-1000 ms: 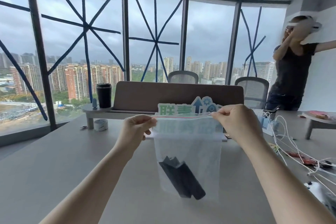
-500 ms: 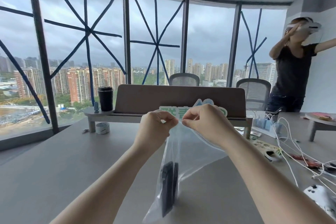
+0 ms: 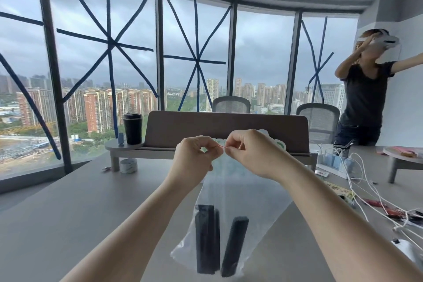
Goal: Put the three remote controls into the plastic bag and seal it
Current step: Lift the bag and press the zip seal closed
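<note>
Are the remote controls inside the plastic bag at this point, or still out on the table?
Inside. The dark remote controls stand at the bottom of the clear plastic bag, seen through its film.

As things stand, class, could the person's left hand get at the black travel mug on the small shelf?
Probably yes, but not at once. The left hand is pinching the plastic bag top with the right hand. The black travel mug stands uncovered, farther back and left, nothing between; it would have to let go first.
</note>
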### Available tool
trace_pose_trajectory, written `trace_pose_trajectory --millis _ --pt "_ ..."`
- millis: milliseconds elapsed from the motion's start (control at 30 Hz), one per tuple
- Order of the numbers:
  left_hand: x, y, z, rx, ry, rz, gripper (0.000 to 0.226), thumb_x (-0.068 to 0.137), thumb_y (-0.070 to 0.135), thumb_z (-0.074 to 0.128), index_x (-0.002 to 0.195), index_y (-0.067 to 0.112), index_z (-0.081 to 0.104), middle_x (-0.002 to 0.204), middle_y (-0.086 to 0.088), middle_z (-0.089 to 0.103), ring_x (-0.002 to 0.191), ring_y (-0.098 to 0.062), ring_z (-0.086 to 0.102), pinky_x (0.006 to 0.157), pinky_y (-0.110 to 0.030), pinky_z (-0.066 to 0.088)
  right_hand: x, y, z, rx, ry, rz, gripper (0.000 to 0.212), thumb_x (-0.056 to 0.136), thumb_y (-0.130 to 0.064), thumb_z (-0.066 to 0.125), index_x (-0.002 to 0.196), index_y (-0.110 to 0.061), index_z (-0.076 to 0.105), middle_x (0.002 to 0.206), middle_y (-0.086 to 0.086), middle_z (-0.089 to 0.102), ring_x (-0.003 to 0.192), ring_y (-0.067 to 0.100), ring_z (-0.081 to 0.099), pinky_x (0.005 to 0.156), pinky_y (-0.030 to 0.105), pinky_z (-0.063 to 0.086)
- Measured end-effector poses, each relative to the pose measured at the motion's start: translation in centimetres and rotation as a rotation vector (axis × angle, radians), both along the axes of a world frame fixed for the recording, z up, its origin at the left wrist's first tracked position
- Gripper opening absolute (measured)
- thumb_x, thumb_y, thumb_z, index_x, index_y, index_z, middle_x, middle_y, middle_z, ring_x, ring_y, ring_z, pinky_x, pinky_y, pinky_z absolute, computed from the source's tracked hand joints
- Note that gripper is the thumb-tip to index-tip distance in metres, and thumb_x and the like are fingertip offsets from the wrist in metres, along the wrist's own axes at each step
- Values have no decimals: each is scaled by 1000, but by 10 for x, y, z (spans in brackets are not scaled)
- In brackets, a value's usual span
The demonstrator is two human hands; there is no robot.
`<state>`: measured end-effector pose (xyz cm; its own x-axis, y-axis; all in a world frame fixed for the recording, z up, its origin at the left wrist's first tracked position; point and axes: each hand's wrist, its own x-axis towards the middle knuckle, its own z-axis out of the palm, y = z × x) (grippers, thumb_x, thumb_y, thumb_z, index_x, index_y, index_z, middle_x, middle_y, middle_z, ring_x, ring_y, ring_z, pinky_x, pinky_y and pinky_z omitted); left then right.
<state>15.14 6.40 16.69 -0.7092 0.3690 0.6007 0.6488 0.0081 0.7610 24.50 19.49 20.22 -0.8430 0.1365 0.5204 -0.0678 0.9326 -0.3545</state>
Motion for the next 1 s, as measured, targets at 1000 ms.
trace_pose_trajectory --millis 1000 --pt "-32 -30 -7 240 -258 181 24 78 0 63 58 14 68 45 -3 55 40 -13 50 49 -26 43 25 35 -46 248 -86 -158 24 99 -35 40 90 -22 58 96 -9 65 88 22 62 80 37 48"
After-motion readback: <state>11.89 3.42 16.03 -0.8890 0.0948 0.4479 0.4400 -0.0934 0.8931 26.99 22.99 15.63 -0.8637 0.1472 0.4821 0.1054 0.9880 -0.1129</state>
